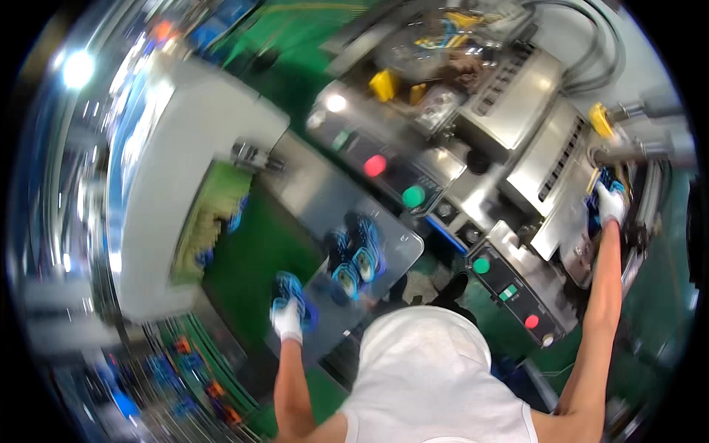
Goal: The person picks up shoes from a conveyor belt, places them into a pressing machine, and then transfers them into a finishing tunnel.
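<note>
Two hands in white gloves were at work on either side of a flat grey metal table with a rounded corner (314, 173), both blurred by motion. At the table's left edge, the left hand (288, 319) had its fingers clamped on the near end of a black sneaker with bright blue trim (286, 286). Well to the right of the table, the right hand (611, 204) reached to a dark blue shoe (594, 212) at the far side of a boxy stainless-steel machine (517, 111); whether those fingers were apart or together could not be told. Side by side on the table stood a pair of black-and-blue sneakers with pale openings (362, 255), apart from the left hand. Just left of the table ran a flat green conveyor belt (251, 273), partly under a smooth white curved hood (148, 244). To the table's right, the machine carried a dark sloping control panel with round red and green buttons (509, 292).
</note>
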Motion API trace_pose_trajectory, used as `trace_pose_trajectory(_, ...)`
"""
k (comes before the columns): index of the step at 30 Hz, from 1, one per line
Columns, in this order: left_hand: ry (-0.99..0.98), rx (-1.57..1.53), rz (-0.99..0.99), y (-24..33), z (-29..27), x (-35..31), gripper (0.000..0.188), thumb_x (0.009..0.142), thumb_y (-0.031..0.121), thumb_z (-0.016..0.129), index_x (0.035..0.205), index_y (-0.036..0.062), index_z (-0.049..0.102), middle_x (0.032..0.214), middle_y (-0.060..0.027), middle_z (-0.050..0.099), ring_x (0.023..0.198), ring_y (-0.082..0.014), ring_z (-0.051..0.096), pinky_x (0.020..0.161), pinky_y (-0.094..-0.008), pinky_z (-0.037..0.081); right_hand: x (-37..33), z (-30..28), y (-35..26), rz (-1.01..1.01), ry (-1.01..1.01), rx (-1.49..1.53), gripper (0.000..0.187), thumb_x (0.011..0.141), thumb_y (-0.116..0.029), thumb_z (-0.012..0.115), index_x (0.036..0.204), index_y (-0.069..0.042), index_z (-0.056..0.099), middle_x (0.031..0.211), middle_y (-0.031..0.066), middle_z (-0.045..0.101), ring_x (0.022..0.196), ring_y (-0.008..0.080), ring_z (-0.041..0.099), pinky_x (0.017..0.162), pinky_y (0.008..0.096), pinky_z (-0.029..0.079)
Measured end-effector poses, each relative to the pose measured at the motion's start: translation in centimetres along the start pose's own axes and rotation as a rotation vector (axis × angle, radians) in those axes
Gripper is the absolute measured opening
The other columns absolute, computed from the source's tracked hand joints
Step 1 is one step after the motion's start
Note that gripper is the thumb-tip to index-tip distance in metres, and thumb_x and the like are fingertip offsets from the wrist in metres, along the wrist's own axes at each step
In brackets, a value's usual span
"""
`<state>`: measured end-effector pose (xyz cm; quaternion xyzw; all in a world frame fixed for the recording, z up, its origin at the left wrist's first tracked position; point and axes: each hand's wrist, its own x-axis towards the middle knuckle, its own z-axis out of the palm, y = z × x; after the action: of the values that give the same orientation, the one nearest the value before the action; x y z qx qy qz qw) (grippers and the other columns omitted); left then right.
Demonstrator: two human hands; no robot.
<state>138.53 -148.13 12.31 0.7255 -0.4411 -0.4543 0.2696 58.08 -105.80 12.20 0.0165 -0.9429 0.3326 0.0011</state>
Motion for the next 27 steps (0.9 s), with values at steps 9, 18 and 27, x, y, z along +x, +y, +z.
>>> trace_pose_trajectory(9, 0.026, 0.395, -0.064, -3.6, 11.6, -1.7, 0.083, 0.083, 0.031, 0.078, 0.152, 0.0066, 0.039, 0.131, -0.0232, 0.066, 0.123, -0.0401, 0.063, 0.109, -0.0445, 0.045, -19.7, -2.3, -12.1, -0.355, 0.076, 0.046, 0.061, 0.103, -0.03, 0.065, 0.151, 0.002, 0.045, 0.151, 0.0195, 0.052, 0.138, 0.0297, 0.05, 0.117, 0.0389, 0.037)
trace_pose_trajectory(18, -0.798, 0.232, 0.05, 0.6, 3.9, 4.3, 0.09, 0.086, 0.047, 0.077, 0.153, -0.0004, 0.038, 0.146, -0.028, 0.054, 0.136, -0.0372, 0.054, 0.114, -0.0466, 0.042, -43.2, 12.1, -14.2, -0.467, -0.359, -0.87, 0.108, 0.077, -0.022, 0.083, 0.16, 0.005, 0.019, 0.167, 0.0301, 0.013, 0.156, 0.046, 0.013, 0.127, 0.0497, 0.015)
trace_pose_trajectory(27, 0.303, 0.545, 0.613, 6.3, -6.7, 45.0, 0.063, 0.08, 0.021, 0.079, 0.135, -0.0008, 0.056, 0.136, -0.0263, 0.058, 0.128, -0.0424, 0.055, 0.109, -0.0476, 0.045, -45.8, 9.4, -13.8, -0.36, -0.486, -0.665, 0.09, 0.084, -0.013, 0.074, 0.158, 0.006, 0.027, 0.164, 0.0301, 0.026, 0.154, 0.04, 0.027, 0.126, 0.0423, 0.02)
